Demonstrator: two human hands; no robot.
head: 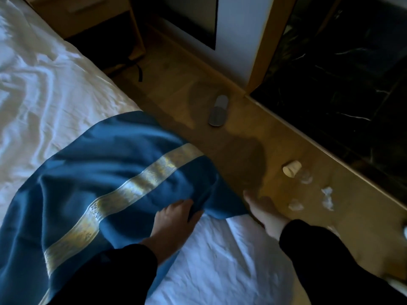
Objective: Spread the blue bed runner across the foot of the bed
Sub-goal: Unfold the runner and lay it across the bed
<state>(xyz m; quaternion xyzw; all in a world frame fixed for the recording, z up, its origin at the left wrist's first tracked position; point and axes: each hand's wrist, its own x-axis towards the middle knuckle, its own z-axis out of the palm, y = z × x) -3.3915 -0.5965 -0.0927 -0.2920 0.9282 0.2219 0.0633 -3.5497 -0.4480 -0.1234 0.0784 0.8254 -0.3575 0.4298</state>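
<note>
The blue bed runner (105,172) with a gold stripe lies rumpled across the white bed (44,89), its end hanging over the bed's right side. My left hand (174,219) pinches a fold of the runner near its lower edge. My right hand (264,212) hovers beside the runner's corner at the bed's edge, fingers apart and holding nothing. Both arms wear dark sleeves.
A wooden floor (198,69) runs along the bed. On it lie a grey slipper (218,111), a tipped paper cup (291,168) and several crumpled tissues (327,198). A nightstand (99,20) stands at the back, with a dark marble surface (341,73) to the right.
</note>
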